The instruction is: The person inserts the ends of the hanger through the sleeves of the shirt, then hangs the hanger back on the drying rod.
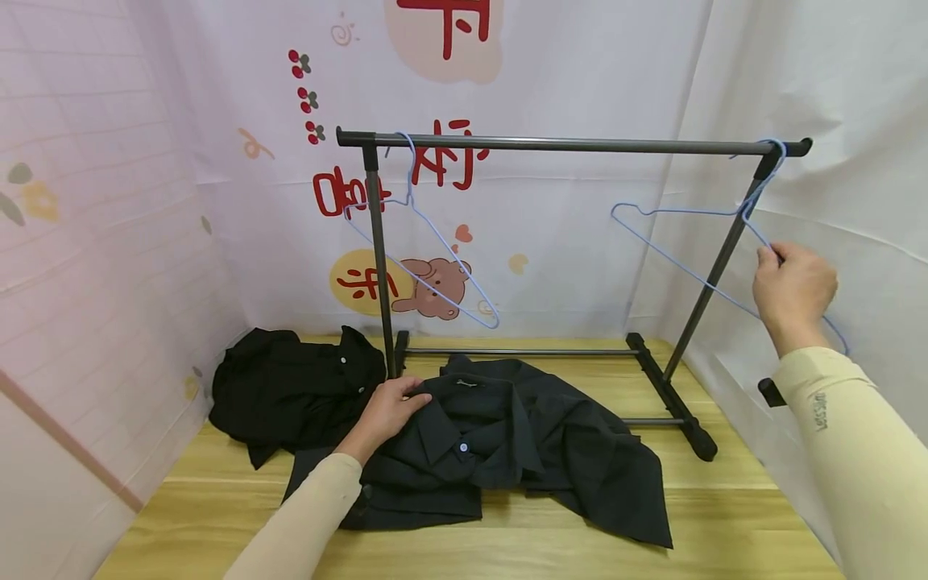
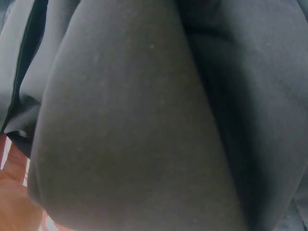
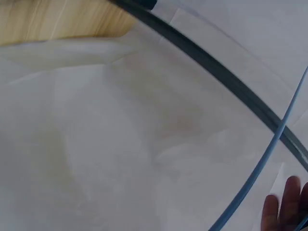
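Observation:
My left hand (image 1: 386, 412) pinches the collar of a dark button-up shirt (image 1: 580, 443), which lies spread on the table with its collar raised. In the left wrist view, the shirt's cloth (image 2: 130, 120) fills most of the picture and part of the hand (image 2: 17, 207) shows at the lower left. At the right, my right hand (image 1: 796, 288) grips the sloping arm of a blue wire clothes hanger (image 1: 674, 262). That hanger's hook is over the rack's bar, near its right end. The right wrist view shows its wire (image 3: 255, 175) crossing a dark rack post (image 3: 226, 77).
A dark clothes rack (image 1: 565, 145) stands at the back of the wooden table (image 1: 239, 515). Another blue hanger (image 1: 449, 246) hangs from its left end. Left of the rack is a bunched black shirt (image 1: 290, 387). Printed cloth (image 1: 558, 266) covers the walls behind.

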Available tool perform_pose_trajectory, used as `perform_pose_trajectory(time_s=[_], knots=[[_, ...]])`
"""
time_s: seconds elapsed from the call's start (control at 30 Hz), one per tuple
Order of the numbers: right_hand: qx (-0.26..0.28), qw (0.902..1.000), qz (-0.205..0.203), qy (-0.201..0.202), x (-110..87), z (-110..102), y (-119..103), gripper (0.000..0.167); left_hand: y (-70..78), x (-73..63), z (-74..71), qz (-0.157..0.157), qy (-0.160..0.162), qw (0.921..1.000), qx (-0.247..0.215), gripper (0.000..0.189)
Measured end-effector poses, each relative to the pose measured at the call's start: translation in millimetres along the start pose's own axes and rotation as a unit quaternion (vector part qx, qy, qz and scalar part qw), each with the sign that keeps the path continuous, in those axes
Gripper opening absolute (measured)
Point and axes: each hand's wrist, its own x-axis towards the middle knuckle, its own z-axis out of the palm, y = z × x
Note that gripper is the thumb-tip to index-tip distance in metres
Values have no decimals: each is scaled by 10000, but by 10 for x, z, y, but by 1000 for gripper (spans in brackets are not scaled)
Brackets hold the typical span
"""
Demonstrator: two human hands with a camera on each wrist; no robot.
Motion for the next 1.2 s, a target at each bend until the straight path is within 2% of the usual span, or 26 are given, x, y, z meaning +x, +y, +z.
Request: perform_pose_trajectory(time_s=[0.2, 0.3, 0.53, 0.7, 0.83, 0.93, 1.1, 1.2], knots=[[344, 9984, 193, 403, -12, 19, -73, 36, 28, 3, 1, -198, -84, 9997, -68, 8], [538, 9964, 99, 653, -25, 1, -102, 34, 20, 3, 2, -238, -67, 9997, -34, 6], [965, 9860, -588, 1225, -114, 14, -119, 28, 12, -10, 1, -193, -87, 9998, -30, 6], [1347, 9754, -885, 1506, -237, 51, -39, 26, 8, 7, 1, -364, -137, 9991, -176, 5], [1456, 9725, -1133, 1426, -401, 82, 68, 25, -17, 28, -5, -458, -213, 9984, -256, 12], [1415, 9696, -1571, 1232, -564, 119, 174, 23, -39, 40, -24, -498, -380, 9972, -398, 18], [1362, 9558, -2445, 907, -859, 233, 368, 18, -42, 59, -44, -664, -528, 9931, -814, 29], [1390, 9486, -2764, 670, -1030, 308, 450, 19, -17, 72, -37, -728, -518, 9915, -949, 37]])
